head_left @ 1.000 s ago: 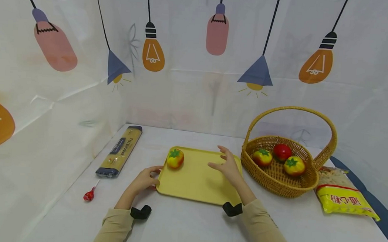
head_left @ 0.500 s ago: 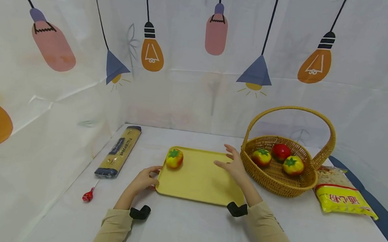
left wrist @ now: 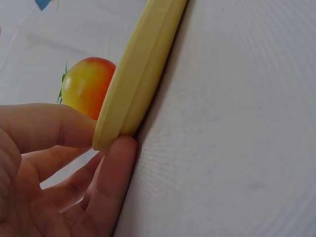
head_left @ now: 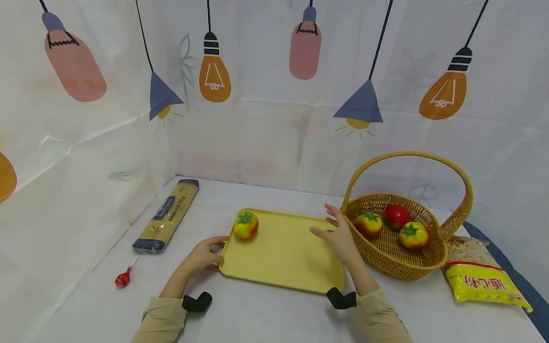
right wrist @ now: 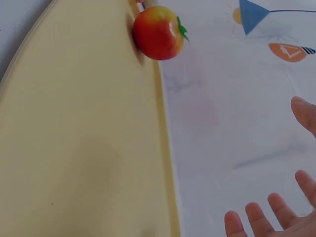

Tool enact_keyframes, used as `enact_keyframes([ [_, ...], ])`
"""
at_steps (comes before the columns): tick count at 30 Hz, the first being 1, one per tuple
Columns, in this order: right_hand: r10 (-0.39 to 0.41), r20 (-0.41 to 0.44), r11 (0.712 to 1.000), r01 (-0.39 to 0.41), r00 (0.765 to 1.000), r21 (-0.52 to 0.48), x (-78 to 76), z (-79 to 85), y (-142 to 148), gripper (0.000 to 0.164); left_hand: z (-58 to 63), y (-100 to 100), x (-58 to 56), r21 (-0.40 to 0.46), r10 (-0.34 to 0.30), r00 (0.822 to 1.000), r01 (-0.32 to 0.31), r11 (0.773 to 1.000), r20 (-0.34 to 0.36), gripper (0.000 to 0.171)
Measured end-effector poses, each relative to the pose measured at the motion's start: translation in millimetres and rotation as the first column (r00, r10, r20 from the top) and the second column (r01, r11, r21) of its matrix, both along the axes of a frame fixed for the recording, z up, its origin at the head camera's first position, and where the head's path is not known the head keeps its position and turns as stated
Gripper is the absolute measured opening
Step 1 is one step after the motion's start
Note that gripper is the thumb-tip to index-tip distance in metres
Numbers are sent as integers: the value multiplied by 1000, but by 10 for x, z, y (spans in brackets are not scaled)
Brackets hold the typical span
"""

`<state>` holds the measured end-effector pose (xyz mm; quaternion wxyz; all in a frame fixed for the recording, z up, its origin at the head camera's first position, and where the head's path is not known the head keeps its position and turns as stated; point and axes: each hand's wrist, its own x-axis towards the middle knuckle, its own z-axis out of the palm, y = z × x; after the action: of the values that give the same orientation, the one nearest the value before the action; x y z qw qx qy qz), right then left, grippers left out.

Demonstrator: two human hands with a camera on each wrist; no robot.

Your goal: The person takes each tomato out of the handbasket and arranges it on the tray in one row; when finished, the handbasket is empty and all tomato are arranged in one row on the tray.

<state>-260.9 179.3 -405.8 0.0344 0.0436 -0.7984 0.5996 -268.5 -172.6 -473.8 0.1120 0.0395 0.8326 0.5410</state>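
Note:
A yellow tray (head_left: pixel 283 253) lies on the white table, with a yellow-and-red tomato (head_left: pixel 245 226) with a green leafy top near its far left corner. My left hand (head_left: pixel 201 256) pinches the tray's left edge; in the left wrist view the rim sits between thumb and finger. Over the right end of the tray is my right hand (head_left: pixel 340 240), fingers spread and holding nothing. The right wrist view shows its fingers (right wrist: pixel 256 219) apart, beyond the tray's edge. Close on its right stands a wicker basket (head_left: pixel 400 268).
Two more yellow-and-red tomatoes and a red fruit (head_left: pixel 397 217) lie in the basket, under its tall arched handle. A yellow bag (head_left: pixel 487 284) is right of it. At left lie a spaghetti pack (head_left: pixel 170 215) and a red lollipop (head_left: pixel 123 277).
My right hand has moved right, from over the tray toward the basket, fingers still spread. My left hand keeps its hold on the tray edge, and the tomato stays in place.

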Motion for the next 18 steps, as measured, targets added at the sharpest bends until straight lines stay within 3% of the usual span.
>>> enact_keyframes([
  [10,-9,-22,999,8,1000,-45,60,56,151,75,23,-1,7,-1,-2,1000,2,1000,-6,66],
  [18,-65,-32,998,64,997,-19,74,70,243,72,18,7,4,-13,4,1000,-4,1000,5,66],
])
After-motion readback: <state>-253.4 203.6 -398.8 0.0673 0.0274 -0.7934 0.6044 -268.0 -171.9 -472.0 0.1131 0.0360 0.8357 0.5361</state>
